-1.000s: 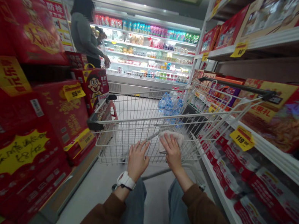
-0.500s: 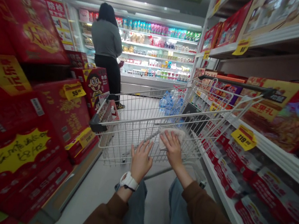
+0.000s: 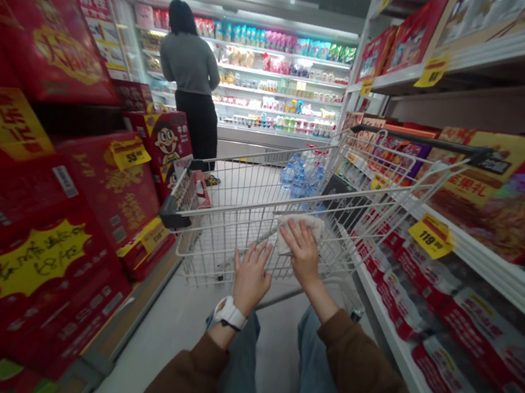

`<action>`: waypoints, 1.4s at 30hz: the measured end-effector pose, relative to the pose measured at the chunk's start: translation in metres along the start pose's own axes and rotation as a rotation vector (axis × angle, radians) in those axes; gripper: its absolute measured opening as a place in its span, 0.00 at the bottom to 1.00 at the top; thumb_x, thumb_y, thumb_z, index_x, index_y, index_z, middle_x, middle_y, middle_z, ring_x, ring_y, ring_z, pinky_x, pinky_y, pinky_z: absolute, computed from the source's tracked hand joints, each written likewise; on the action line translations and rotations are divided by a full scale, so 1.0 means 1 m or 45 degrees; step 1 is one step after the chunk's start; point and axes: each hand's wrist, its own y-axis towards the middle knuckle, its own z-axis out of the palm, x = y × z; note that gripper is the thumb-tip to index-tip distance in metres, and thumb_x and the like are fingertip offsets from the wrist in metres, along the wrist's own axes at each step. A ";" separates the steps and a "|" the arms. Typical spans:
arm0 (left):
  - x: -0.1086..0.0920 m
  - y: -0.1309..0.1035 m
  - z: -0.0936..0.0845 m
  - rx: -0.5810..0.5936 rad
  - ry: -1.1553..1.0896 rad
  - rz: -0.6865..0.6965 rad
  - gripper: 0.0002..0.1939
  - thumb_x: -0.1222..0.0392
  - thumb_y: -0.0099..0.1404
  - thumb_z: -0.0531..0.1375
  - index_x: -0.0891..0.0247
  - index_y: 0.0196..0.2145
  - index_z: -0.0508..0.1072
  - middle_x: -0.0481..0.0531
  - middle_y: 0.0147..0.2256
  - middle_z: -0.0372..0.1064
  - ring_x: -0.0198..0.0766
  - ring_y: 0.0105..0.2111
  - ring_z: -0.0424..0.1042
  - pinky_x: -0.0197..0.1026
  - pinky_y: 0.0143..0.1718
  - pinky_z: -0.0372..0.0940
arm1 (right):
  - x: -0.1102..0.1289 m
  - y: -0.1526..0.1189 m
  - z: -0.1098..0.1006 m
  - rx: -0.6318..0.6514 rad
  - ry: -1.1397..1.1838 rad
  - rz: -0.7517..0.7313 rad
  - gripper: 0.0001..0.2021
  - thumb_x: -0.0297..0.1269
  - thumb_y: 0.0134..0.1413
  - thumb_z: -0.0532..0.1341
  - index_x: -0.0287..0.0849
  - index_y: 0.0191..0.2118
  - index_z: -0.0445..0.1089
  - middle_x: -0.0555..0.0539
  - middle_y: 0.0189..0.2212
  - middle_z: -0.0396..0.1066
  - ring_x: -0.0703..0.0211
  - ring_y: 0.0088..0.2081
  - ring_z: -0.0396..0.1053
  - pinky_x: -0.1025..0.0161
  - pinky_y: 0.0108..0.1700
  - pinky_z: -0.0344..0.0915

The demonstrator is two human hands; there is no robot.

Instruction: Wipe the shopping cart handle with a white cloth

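A wire shopping cart [image 3: 209,268] stands across the aisle in front of my knees, its side towards me. My left hand [image 3: 251,274], with a white watch at the wrist, rests against the cart's wire side, fingers spread and holding nothing. Higher and to the right, my right hand [image 3: 300,249] presses a whitish cloth [image 3: 314,227] against the same side. Its fingers lie over the cloth, and the palm side is hidden. The cart's dark handle [image 3: 424,142] is at the upper right.
Red gift boxes [image 3: 90,193] are stacked on the left. White shelves [image 3: 499,262] with boxes and packs run along the right. Beyond the cart are bottled water packs [image 3: 299,176], a standing person [image 3: 191,69] and a lit refrigerated case [image 3: 283,78].
My right hand and the cloth have shifted slightly left and up along the cart's side. My left hand stays about where it was. The person beyond has turned a little.
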 end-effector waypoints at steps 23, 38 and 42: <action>0.059 -0.029 -0.035 -0.193 0.163 -0.070 0.28 0.68 0.64 0.52 0.64 0.62 0.63 0.59 0.64 0.61 0.54 0.66 0.54 0.66 0.67 0.44 | 0.027 -0.037 0.025 0.056 0.058 -0.102 0.40 0.12 0.45 0.49 0.47 0.63 0.64 0.50 0.65 0.61 0.56 0.71 0.46 0.49 0.69 0.53; 0.064 -0.020 -0.020 -0.157 0.059 -0.087 0.31 0.70 0.60 0.53 0.60 0.62 0.66 0.56 0.61 0.65 0.51 0.65 0.58 0.65 0.68 0.44 | 0.028 -0.033 0.036 -0.026 0.021 -0.151 0.39 0.12 0.46 0.49 0.47 0.63 0.64 0.49 0.64 0.63 0.56 0.71 0.43 0.49 0.67 0.55; 0.061 -0.020 -0.020 -0.144 0.050 -0.112 0.32 0.70 0.60 0.53 0.59 0.62 0.66 0.55 0.61 0.66 0.51 0.65 0.59 0.64 0.67 0.46 | 0.034 -0.011 0.017 -0.010 0.069 -0.109 0.39 0.13 0.48 0.49 0.49 0.65 0.62 0.50 0.66 0.60 0.55 0.71 0.45 0.49 0.68 0.54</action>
